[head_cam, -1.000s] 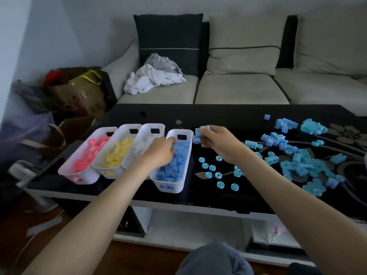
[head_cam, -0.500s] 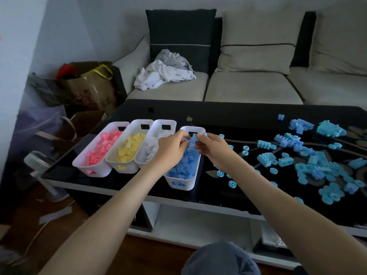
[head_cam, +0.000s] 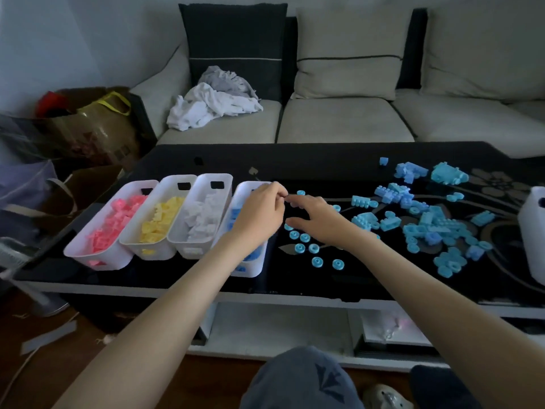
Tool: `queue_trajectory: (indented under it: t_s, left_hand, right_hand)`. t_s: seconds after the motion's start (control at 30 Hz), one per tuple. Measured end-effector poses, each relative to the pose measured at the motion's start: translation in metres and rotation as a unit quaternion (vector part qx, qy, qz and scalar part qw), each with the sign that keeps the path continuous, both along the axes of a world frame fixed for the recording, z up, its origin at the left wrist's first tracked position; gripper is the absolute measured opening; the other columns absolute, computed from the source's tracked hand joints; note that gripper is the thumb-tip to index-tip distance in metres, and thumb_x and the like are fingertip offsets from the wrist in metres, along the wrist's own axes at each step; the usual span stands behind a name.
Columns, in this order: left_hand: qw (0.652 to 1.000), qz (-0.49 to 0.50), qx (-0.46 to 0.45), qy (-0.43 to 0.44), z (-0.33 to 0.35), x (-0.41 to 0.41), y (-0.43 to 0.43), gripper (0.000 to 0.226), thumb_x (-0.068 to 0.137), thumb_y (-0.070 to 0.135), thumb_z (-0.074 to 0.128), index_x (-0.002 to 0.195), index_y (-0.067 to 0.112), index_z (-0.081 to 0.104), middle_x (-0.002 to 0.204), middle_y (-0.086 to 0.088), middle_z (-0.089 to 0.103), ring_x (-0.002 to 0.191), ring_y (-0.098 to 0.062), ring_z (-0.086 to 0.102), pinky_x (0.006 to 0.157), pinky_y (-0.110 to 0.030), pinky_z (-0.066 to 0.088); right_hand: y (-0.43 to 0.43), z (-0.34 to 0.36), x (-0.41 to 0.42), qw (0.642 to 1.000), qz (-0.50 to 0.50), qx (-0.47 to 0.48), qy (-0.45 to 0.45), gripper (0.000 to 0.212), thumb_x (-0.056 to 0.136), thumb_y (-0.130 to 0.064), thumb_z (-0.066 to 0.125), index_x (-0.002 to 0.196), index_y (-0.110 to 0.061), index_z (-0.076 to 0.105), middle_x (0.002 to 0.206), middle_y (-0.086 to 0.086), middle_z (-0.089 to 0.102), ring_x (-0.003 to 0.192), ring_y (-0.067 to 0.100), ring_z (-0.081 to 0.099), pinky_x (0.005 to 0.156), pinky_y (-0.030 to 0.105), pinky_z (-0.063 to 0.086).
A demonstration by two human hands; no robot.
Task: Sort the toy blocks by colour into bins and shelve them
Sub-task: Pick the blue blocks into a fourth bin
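Four white bins stand in a row at the left of the black table [head_cam: 324, 163]: a pink-block bin [head_cam: 85, 255], a yellow-block bin [head_cam: 153, 252], a white-block bin [head_cam: 191, 252] and a blue-block bin [head_cam: 250, 271]. My left hand [head_cam: 259, 214] hovers over the blue bin with its fingertips pinched together; no block shows in it. My right hand [head_cam: 318, 222] is just right of that bin, fingers spread, empty, above several round blue pieces [head_cam: 306, 246]. A large scatter of loose blue blocks [head_cam: 427, 228] covers the table's right half.
Another white bin [head_cam: 530, 231] stands at the table's right edge. A beige sofa [head_cam: 339, 119] with crumpled clothes [head_cam: 212, 104] lies behind the table. Bags and boxes [head_cam: 88, 125] crowd the floor at left. A white shelf [head_cam: 280, 329] runs under the tabletop.
My right hand carried a blue block to the blue bin, met my left hand there, and has now come away empty to the right. My left hand stays over the bin.
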State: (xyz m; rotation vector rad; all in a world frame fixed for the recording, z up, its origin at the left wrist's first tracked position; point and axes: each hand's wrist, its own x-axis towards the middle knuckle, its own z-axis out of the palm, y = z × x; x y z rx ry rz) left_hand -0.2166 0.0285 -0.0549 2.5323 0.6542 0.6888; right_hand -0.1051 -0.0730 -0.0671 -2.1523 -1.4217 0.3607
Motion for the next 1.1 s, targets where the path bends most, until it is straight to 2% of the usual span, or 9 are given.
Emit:
queue_trajectory:
  t_s: [0.13, 0.3, 0.43, 0.53, 0.63, 0.77, 0.9, 1.03, 1.1]
  left_hand:
    - [0.995, -0.074, 0.012, 0.073, -0.001, 0.045, -0.044, 0.020, 0.096, 0.016, 0.048, 0.112, 0.010, 0.058, 0.111, -0.007, 0.057, 0.100, -0.023, 0.056, 0.084, -0.033, 0.045]
    - [0.977, -0.159, 0.001, 0.144, -0.009, 0.095, -0.092, 0.024, 0.098, 0.023, 0.046, 0.116, 0.012, 0.057, 0.116, -0.005, 0.055, 0.094, -0.018, 0.055, 0.073, -0.027, 0.041]
    - [0.967, -0.201, 0.008, 0.154, -0.019, 0.124, -0.112, 0.024, 0.099, 0.020, 0.045, 0.118, 0.015, 0.058, 0.119, -0.003, 0.056, 0.106, -0.018, 0.054, 0.080, -0.025, 0.041]
    - [0.962, -0.223, 0.016, 0.154, -0.023, 0.144, -0.126, 0.027, 0.098, 0.016, 0.046, 0.123, 0.019, 0.055, 0.115, -0.005, 0.054, 0.105, -0.021, 0.052, 0.083, -0.031, 0.045]
    - [0.950, -0.261, 0.036, 0.167, -0.026, 0.165, -0.144, 0.030, 0.098, 0.014, 0.046, 0.125, 0.021, 0.054, 0.113, -0.006, 0.051, 0.111, -0.024, 0.046, 0.085, -0.033, 0.042]
    - [0.925, -0.292, 0.107, 0.219, -0.030, 0.185, -0.165, 0.035, 0.097, 0.012, 0.047, 0.131, 0.020, 0.050, 0.123, -0.011, 0.048, 0.118, -0.030, 0.041, 0.089, -0.038, 0.040]
    - [0.914, -0.288, 0.142, 0.250, -0.036, 0.195, -0.173, 0.029, 0.095, 0.013, 0.049, 0.124, 0.013, 0.048, 0.121, -0.013, 0.051, 0.115, -0.032, 0.045, 0.092, -0.041, 0.042]
    - [0.920, -0.282, 0.154, 0.225, -0.037, 0.198, -0.173, 0.021, 0.094, 0.020, 0.051, 0.112, 0.009, 0.049, 0.114, -0.012, 0.056, 0.110, -0.032, 0.048, 0.084, -0.036, 0.041]
    - [0.931, -0.269, 0.128, 0.212, -0.037, 0.195, -0.173, 0.022, 0.093, 0.020, 0.050, 0.111, 0.008, 0.049, 0.115, -0.012, 0.055, 0.109, -0.031, 0.047, 0.079, -0.033, 0.036]
  right_hand:
    - [-0.046, 0.002, 0.039, 0.994, -0.052, -0.078, -0.056, 0.045, 0.090, -0.032, 0.056, 0.133, -0.021, 0.049, 0.132, 0.002, 0.050, 0.127, 0.024, 0.040, 0.104, 0.043, 0.036]
    - [-0.124, 0.007, 0.099, 0.977, -0.158, -0.125, -0.068, 0.032, 0.092, -0.014, 0.052, 0.124, -0.014, 0.054, 0.125, 0.005, 0.054, 0.113, 0.022, 0.051, 0.088, 0.030, 0.042]
    - [-0.177, 0.006, 0.140, 0.956, -0.235, -0.175, -0.021, 0.021, 0.092, -0.010, 0.049, 0.111, -0.016, 0.056, 0.112, 0.006, 0.058, 0.086, 0.021, 0.057, 0.073, 0.033, 0.046]
    - [-0.202, 0.002, 0.152, 0.941, -0.275, -0.196, -0.026, 0.024, 0.088, -0.014, 0.058, 0.111, -0.014, 0.053, 0.110, 0.006, 0.056, 0.085, 0.020, 0.053, 0.069, 0.031, 0.044]
    - [-0.215, -0.003, 0.152, 0.927, -0.297, -0.230, -0.002, 0.032, 0.083, -0.023, 0.067, 0.107, -0.012, 0.050, 0.099, 0.004, 0.052, 0.084, 0.020, 0.050, 0.065, 0.029, 0.041]
    - [-0.215, -0.013, 0.146, 0.926, -0.285, -0.236, 0.079, 0.024, 0.086, -0.018, 0.065, 0.107, -0.015, 0.054, 0.087, -0.003, 0.047, 0.073, 0.015, 0.057, 0.055, 0.023, 0.051]
    - [-0.216, -0.012, 0.148, 0.938, -0.265, -0.216, 0.052, 0.014, 0.087, -0.010, 0.059, 0.101, -0.011, 0.058, 0.083, -0.001, 0.051, 0.064, 0.014, 0.056, 0.057, 0.024, 0.051]
    - [-0.212, -0.003, 0.156, 0.952, -0.262, -0.158, 0.009, 0.023, 0.083, -0.010, 0.060, 0.105, -0.014, 0.060, 0.102, 0.001, 0.054, 0.086, 0.016, 0.055, 0.073, 0.029, 0.051]
    - [-0.204, 0.000, 0.160, 0.962, -0.244, -0.121, -0.014, 0.024, 0.084, -0.015, 0.061, 0.108, -0.015, 0.059, 0.108, 0.000, 0.052, 0.091, 0.015, 0.053, 0.072, 0.026, 0.048]
